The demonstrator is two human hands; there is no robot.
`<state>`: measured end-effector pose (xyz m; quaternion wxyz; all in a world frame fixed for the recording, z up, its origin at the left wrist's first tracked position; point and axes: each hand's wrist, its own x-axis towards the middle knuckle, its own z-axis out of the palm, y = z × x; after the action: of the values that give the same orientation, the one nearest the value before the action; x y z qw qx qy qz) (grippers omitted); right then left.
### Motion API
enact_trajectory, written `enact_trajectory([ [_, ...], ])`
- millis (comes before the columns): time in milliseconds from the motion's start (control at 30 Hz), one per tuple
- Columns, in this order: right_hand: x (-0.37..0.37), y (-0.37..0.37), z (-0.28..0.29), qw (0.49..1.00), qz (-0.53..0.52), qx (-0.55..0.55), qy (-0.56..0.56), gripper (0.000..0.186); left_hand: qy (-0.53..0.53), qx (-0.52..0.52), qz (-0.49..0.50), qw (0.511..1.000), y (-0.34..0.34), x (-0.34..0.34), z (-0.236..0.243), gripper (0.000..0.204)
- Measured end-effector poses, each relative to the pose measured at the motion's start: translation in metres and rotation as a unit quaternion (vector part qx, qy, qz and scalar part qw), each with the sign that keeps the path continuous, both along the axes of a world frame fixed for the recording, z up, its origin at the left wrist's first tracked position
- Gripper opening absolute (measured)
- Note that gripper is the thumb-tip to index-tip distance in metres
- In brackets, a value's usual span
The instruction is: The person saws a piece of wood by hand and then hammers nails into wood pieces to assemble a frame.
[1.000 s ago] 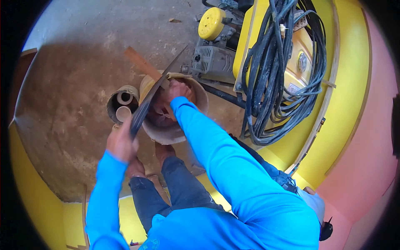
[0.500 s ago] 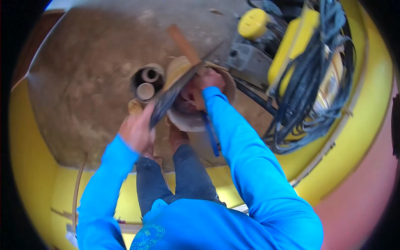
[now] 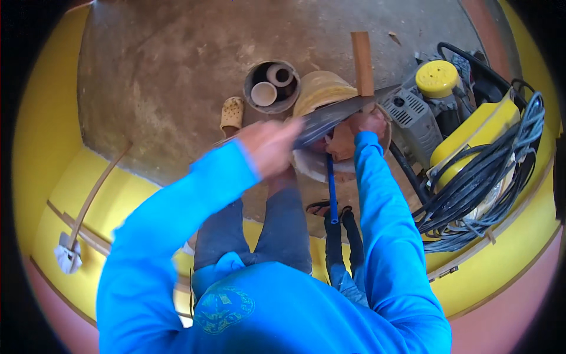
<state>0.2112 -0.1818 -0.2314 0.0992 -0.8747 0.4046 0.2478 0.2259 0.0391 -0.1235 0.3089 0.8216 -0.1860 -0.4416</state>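
My left hand [image 3: 271,147], smeared by motion, is closed at the broad end of a dark tapered blade [image 3: 330,121], which looks like a handsaw; its teeth and handle cannot be made out. The blade slants over a pale round bucket [image 3: 315,165] and crosses a brown wood strip [image 3: 362,62]. At the bucket's right side my right hand [image 3: 371,121] is closed at the strip's near end, just under the blade. Below the blade, inside the bucket, something brown [image 3: 340,141] is partly hidden. A blue pipe [image 3: 332,192] sticks out toward me.
A dark bucket [image 3: 250,82] holding two pale cylinders stands left of the blade, beside a yellow clog [image 3: 232,112]. On the right is a machine with a yellow cap [image 3: 437,78] and coiled black cable [image 3: 471,194]. Another person's legs [image 3: 342,242] show near my right arm.
The view has swung, so buckets and tools lie further right. My left hand has moved relative to the bucket, the blade now lying flatter; my right hand stays at the bucket.
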Motion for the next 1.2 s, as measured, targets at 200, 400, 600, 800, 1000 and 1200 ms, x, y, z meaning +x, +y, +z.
enact_trajectory([
  [200, -0.001, -0.009, -0.002, 0.999, -0.020, -0.023, -0.019, 0.034, -0.018, 0.039, 0.010, 0.999, 0.061, -0.019, 0.057, 0.048],
  [400, -0.013, -0.022, -0.049, 0.990, 0.061, 0.007, -0.123, 0.034, -0.094, -0.071, 0.053, 0.992, -0.062, 0.024, -0.055, 0.018],
  [600, -0.001, -0.007, -0.001, 0.998, -0.021, -0.029, -0.051, 0.031, -0.009, 0.052, -0.006, 0.999, 0.088, -0.025, 0.058, 0.055],
  [800, 0.000, 0.000, -0.015, 0.998, 0.010, -0.003, -0.055, 0.033, -0.046, -0.085, 0.042, 0.994, 0.005, 0.007, -0.048, 0.043],
  [1000, -0.003, -0.011, -0.015, 0.998, 0.023, -0.049, -0.041, 0.032, -0.085, -0.087, 0.054, 0.991, 0.014, -0.008, -0.020, 0.046],
  [1200, -0.002, -0.017, -0.005, 0.998, -0.024, -0.014, -0.049, 0.031, -0.047, -0.037, 0.026, 0.998, 0.079, -0.020, 0.016, 0.050],
])
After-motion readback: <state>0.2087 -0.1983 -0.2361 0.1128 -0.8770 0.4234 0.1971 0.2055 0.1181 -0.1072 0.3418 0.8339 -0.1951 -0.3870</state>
